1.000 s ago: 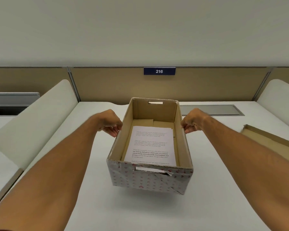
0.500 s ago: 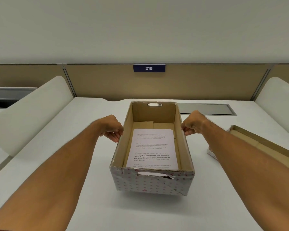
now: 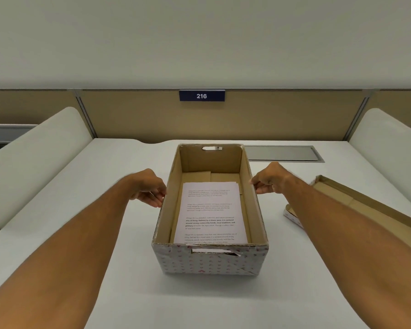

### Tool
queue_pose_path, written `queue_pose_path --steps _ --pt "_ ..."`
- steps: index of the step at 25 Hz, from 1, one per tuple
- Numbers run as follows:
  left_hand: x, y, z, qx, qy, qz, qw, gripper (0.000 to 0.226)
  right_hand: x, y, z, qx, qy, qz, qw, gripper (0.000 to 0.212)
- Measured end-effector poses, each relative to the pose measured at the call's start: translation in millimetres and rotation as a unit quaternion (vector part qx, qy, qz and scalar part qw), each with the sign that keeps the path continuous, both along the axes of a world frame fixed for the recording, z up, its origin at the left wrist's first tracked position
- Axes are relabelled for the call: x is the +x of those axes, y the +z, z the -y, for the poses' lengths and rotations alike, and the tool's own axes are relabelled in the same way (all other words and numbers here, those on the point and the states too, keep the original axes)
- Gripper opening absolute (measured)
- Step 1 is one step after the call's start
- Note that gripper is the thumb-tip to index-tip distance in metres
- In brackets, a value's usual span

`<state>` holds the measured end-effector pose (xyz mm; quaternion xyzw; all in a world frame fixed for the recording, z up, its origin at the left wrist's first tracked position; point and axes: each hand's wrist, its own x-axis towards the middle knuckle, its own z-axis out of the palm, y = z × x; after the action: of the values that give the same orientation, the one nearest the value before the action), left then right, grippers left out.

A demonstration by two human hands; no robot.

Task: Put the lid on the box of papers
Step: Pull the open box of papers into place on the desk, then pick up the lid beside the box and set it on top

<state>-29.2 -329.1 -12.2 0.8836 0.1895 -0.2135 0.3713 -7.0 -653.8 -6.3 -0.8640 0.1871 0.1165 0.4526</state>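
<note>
An open cardboard box with a pink heart pattern outside stands on the white desk in front of me. A stack of printed papers lies flat on its bottom. My left hand grips the left side wall near the rim. My right hand pinches the right side wall at the rim. The lid lies upside down on the desk to the right, brown inside up, and my right forearm hides part of it.
A tan partition with a blue "216" sign closes the back of the desk. A grey cable hatch sits flush behind the box on the right. White curved dividers flank both sides of the desk.
The box, held slightly above the desk a second ago, now rests on it and sits a little farther from me. Both hands stay on its side walls.
</note>
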Motion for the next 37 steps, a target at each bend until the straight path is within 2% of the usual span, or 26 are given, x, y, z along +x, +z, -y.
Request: queue_pose_path --steps 12,16,18,19,21,24,28,37 --pt "-0.9 1.3 0.2 -0.010 -0.027 -0.002 1.000 0.012 -4.3 -7.1 -8.7 -0.061 -0.027 0.030 0.997 0.019" --pt "-1.4 3.7 0.0 0.046 -0.070 0.015 0.996 0.017 -10.5 -8.7 -10.0 -0.126 -0.001 0.083 0.989 0.020" --pt "-0.5 5.3 0.6 0.144 -0.113 0.086 0.979 0.030 -16.6 -8.7 -11.7 -0.189 0.029 0.130 0.973 0.025" --pt "-1.1 5.8 2.6 0.203 -0.130 0.140 0.960 0.039 -21.1 -9.4 -13.3 -0.220 0.047 0.155 0.962 0.030" --pt "-3.0 4.8 10.8 0.278 -0.150 0.234 0.920 0.061 -27.7 -11.6 -15.1 -0.286 0.084 0.191 0.935 0.054" --pt "-5.6 1.5 31.1 0.309 -0.182 0.321 0.877 0.085 -37.6 -12.8 -12.6 -0.388 0.128 0.220 0.886 0.078" --pt "-9.8 0.0 61.4 0.326 -0.222 0.380 0.837 0.100 -53.0 -9.5 0.4 -0.470 0.139 0.247 0.836 0.089" --pt "-17.3 -3.6 129.2 0.316 -0.269 0.424 0.805 0.108 -87.1 -9.1 33.6 -0.531 0.099 0.236 0.807 0.096"
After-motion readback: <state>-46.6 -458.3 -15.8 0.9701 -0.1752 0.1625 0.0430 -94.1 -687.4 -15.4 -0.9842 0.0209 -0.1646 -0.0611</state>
